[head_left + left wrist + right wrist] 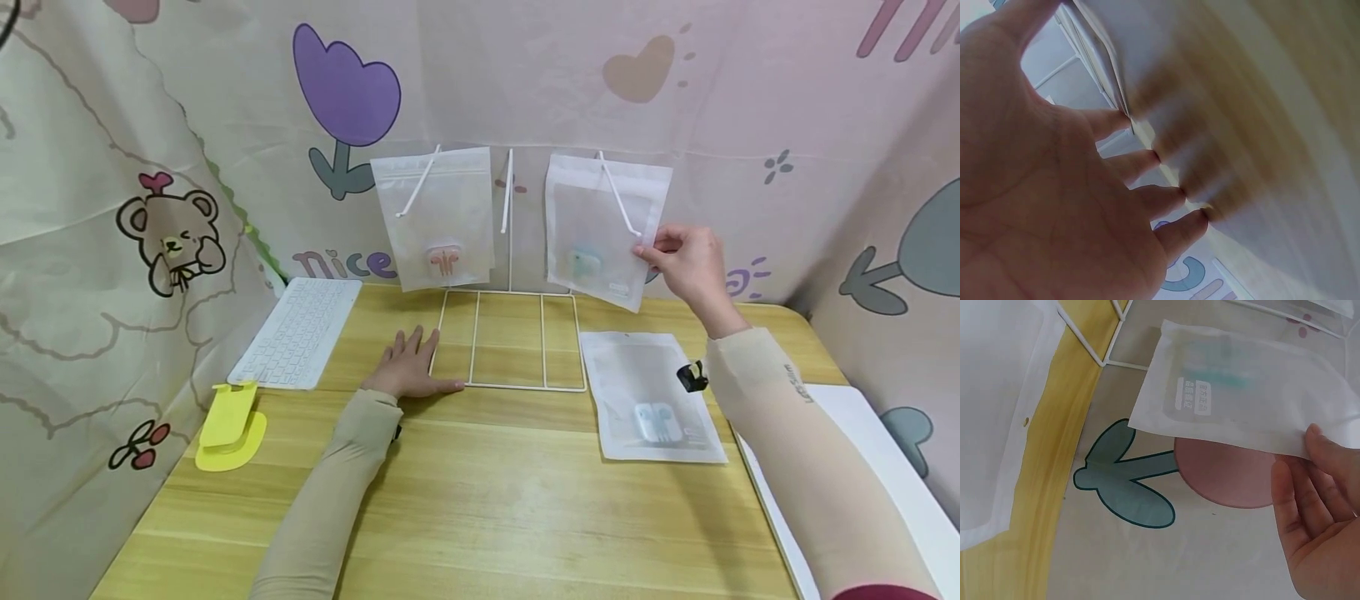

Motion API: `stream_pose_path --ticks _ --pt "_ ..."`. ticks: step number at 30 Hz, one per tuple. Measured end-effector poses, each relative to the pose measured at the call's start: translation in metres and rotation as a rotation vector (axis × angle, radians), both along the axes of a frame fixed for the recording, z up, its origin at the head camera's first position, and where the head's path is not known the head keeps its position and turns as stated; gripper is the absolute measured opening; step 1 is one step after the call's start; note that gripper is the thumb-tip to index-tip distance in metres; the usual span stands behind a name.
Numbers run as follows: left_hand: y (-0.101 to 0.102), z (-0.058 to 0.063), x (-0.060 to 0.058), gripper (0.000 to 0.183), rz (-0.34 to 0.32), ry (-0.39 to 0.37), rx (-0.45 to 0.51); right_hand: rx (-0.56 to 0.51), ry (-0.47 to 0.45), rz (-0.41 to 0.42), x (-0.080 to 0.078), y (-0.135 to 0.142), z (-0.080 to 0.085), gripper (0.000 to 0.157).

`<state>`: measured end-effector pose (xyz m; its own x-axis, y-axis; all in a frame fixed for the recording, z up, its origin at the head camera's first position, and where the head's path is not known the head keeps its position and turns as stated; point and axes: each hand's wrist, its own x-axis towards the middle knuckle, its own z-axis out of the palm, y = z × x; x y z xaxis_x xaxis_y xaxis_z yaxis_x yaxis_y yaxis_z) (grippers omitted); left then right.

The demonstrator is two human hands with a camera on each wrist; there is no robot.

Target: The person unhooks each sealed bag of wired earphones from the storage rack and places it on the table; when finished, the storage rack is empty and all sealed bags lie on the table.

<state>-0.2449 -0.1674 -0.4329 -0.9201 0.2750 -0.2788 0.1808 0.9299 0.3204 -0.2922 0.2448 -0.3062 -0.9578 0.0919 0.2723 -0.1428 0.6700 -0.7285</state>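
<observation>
A: Your right hand (pixel 690 258) pinches the lower right side of the right bag (pixel 596 221), thumb against fingers at the very edge. Where does that bag sit?

B: It hangs at the right prong (pixel 617 190) of the white wire rack (pixel 543 342). It appears held near its top; the hole itself is too small to make out. The prong slants down across its front.

A: And your left hand (pixel 405 367)?

B: Fingers spread, gripping nothing, fingertips down on the bench (pixel 525 500) at the rack's front left corner. Whether they press on the wire, you cannot tell from here.

A: Advice on technique?

B: Make the pinch light, on the flat margin, clear of the case inside. A sharp sideways tug would probably strain the hole or tip the rack, so guide the bag along the prong's line and let your left palm weigh the base down.

A: Clearances?

B: The left bag (pixel 442 217) hangs well apart. The flat bag (pixel 641 375) lies beside the base, below your right hand; mind your sleeve there.
</observation>
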Motion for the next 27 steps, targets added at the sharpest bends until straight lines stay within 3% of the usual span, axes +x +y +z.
stream_pose_path --ticks 27 --pt "0.001 0.002 0.000 0.112 -0.006 -0.008 0.009 -0.056 0.081 0.131 0.051 0.011 0.010 0.024"
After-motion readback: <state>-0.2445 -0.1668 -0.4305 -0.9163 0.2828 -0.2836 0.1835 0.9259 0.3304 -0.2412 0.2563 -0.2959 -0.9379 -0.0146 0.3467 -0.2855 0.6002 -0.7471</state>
